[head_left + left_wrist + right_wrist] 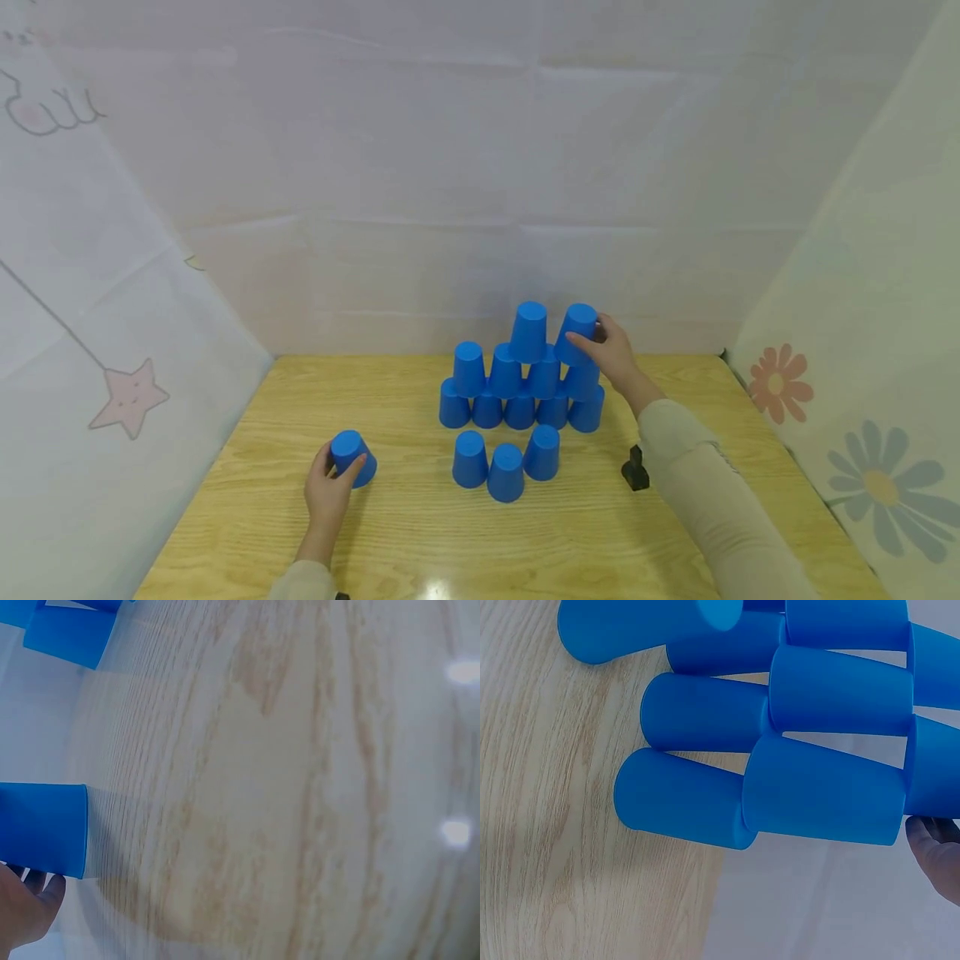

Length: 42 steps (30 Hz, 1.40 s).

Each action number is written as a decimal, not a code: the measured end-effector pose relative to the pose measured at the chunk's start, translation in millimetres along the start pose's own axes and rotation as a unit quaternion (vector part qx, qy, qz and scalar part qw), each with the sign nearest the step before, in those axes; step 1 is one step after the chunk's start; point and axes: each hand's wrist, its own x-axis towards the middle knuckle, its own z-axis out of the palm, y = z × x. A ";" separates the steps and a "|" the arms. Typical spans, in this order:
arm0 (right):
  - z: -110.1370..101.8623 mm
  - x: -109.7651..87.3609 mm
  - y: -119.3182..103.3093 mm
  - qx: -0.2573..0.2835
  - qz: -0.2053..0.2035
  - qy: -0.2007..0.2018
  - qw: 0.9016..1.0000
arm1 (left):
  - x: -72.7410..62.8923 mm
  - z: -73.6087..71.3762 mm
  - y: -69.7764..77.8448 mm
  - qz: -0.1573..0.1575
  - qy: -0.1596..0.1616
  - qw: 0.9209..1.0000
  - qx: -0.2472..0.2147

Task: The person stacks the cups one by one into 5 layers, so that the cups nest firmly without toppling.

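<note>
Upside-down blue cups form a stacked wall at the back of the table; its bottom row (519, 412) and second row (506, 372) hold several cups each. One cup (529, 335) stands on top. Beside it, my right hand (617, 360) grips another blue cup (576, 337) at the right end of the third level, its rim right at the cups beneath. In the right wrist view, my fingers (934, 851) touch that cup (936, 769) at the picture's edge. On the left, my left hand (327, 496) holds a slightly tilted upside-down cup (352, 458), also a cup (41, 829) in the left wrist view.
Three upside-down cups, a left one (469, 460), a middle one (506, 473) and a right one (542, 453), stand before the wall. A small black object (635, 469) lies near my right sleeve. White cloth (420, 275) hangs behind the wooden table (405, 533).
</note>
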 end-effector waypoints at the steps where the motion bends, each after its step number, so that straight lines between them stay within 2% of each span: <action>1: 0.3 -0.3 0.0 0.003 -0.001 -0.001 1.000 | -0.1 0.1 -0.5 -0.002 0.001 1.000 0.001; 21: 4.6 0.3 -1.3 0.006 0.012 -0.006 1.000 | -1.5 -1.6 1.3 -0.002 0.005 1.000 -0.012; 28: 4.3 -1.3 -1.2 0.001 0.011 -0.007 1.000 | -0.7 -1.3 5.3 0.010 0.009 1.000 -0.014; 32: 2.2 -1.6 -0.4 0.004 0.014 -0.011 1.000 | 3.1 0.4 0.3 0.023 0.012 1.000 -0.002; 37: -1.9 -3.2 0.0 0.011 0.015 -0.018 1.000 | 4.3 -0.6 5.2 0.041 0.004 0.999 -0.003; 38: -2.7 -3.5 0.3 0.012 0.015 -0.018 1.000 | 6.4 -0.2 3.6 0.042 0.004 0.999 -0.001; 42: -5.1 -5.0 2.5 0.014 0.012 -0.018 1.000 | 8.5 -1.6 12.2 0.038 -0.002 0.999 0.002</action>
